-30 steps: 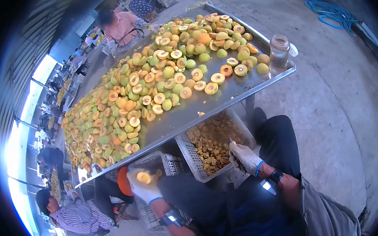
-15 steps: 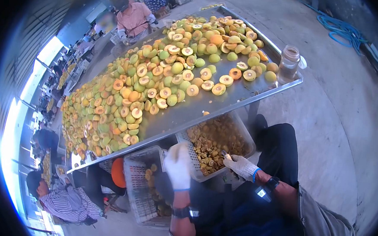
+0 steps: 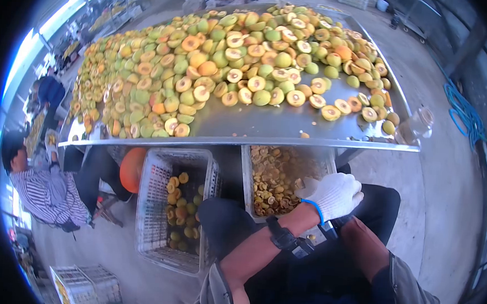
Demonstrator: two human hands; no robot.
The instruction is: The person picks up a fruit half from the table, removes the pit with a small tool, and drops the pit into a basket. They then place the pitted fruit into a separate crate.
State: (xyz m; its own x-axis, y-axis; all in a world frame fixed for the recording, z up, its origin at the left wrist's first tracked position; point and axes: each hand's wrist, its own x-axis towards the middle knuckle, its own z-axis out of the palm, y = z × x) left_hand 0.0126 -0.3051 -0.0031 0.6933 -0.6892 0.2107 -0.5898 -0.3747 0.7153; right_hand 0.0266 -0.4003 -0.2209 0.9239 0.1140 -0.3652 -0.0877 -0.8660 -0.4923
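My left hand (image 3: 337,195), in a white knit glove with a blue cuff, lies across my right wrist. Its fingers are curled; what they close on, if anything, is out of sight. Most of my right hand (image 3: 307,187) is hidden behind the left one, and only a blurred pale part shows above the crate. Below them, a plastic crate (image 3: 248,177) holds many brownish-yellow fruit scraps (image 3: 272,179). On the metal table (image 3: 240,121) in front lies a large heap of halved yellow-green fruit (image 3: 204,66), some with brown centres.
Left of my knees stands a white crate (image 3: 149,213) with several fruit halves in it. An orange round object (image 3: 132,170) is beside it. A clear jar (image 3: 415,126) stands at the table's right corner. A person in a striped top (image 3: 48,196) sits at the left.
My left hand has moved right, from above the gap between the crates to over my right wrist. The view has turned, so the table now lies more level.
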